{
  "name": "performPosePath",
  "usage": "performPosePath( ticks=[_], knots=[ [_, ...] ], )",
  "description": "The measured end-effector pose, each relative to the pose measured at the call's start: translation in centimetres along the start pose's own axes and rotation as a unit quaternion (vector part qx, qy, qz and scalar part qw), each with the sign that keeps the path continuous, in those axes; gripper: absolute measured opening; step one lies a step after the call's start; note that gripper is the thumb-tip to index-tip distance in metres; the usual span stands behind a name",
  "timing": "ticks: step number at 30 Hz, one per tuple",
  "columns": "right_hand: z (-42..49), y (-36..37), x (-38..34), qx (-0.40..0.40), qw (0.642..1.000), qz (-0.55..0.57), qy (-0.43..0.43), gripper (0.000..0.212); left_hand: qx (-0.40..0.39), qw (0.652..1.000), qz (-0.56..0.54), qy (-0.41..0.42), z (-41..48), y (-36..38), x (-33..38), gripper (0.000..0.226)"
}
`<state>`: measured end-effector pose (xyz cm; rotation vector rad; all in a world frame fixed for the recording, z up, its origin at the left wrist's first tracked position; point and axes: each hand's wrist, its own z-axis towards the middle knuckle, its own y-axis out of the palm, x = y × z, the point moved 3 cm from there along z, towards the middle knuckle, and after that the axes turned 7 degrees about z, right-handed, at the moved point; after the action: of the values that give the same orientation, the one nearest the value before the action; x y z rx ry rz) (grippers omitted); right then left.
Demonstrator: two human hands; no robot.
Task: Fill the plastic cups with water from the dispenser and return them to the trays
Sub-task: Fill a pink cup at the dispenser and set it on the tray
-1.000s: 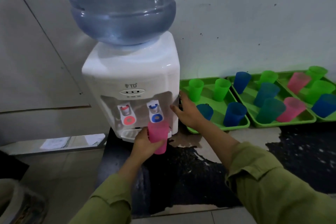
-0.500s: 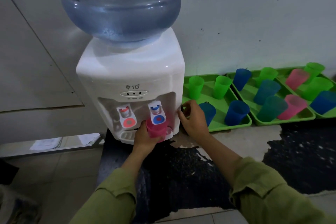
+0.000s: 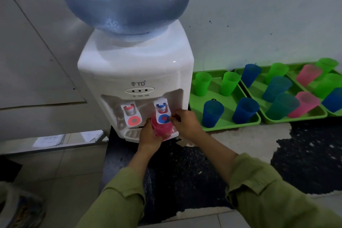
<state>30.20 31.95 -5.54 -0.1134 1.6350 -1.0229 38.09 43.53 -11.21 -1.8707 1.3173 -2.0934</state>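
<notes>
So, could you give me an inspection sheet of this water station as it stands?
Surface: dark speckled counter, worn pale in patches.
Job's things: dispenser with bottle; pink cup under the blue tap; green, blue and pink cups upright in three green trays at right.
Clutter: papers on the low ledge at left.
Grips: left hand holds the pink cup; right hand touches the blue tap, pinch or press unclear.
Cables: nothing seen.
Surroundings: marked white wall, tiled floor.

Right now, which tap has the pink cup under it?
The blue tap; the left hand holds the pink cup beneath it. The red tap beside it has none.
</notes>
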Motion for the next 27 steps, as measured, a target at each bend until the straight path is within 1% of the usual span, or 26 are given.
performPosePath(
  ticks=[5,8,10,12,15,18,20,24,27],
  knots=[
    [-1.2,-0.7,-0.9,-0.043,0.999,0.031,-0.006,0.017,-0.003,1.0,-0.016,-0.014,-0.1,0.0,0.3,0.062],
    [-1.6,-1.1,-1.4,-0.06,0.997,0.054,0.005,0.02,0.001,1.0,-0.003,-0.012,-0.1,0.0,0.5,0.062],
    [-1.7,-1.2,-1.8,-0.069,0.993,0.089,0.022,0.02,-0.007,1.0,-0.022,-0.019,-0.4,-0.1,0.7,0.066],
    [-1.9,-1.4,-2.1,-0.071,0.986,0.142,0.047,0.021,-0.009,0.999,-0.037,-0.016,-0.5,-0.3,0.9,0.076],
    [-2.2,-2.0,-2.8,-0.065,0.974,0.201,0.081,0.021,-0.018,1.0,-0.022,-0.008,-0.7,-0.5,1.2,0.083],
    [-2.3,-2.9,-3.8,-0.07,0.958,0.259,0.102,0.024,-0.014,1.0,-0.023,-0.011,-0.6,-0.4,1.1,0.083],
    [-2.3,-3.5,-4.3,-0.072,0.949,0.284,0.116,0.024,-0.012,1.0,-0.018,-0.009,-0.5,-0.3,1.0,0.077],
    [-2.4,-3.6,-4.5,-0.087,0.943,0.295,0.128,0.021,-0.007,1.0,-0.009,-0.005,-0.2,-0.1,0.8,0.079],
    [-2.4,-3.7,-4.6,-0.085,0.947,0.285,0.121,0.026,-0.001,1.0,-0.007,-0.005,0.0,0.1,0.7,0.077]
  ],
)
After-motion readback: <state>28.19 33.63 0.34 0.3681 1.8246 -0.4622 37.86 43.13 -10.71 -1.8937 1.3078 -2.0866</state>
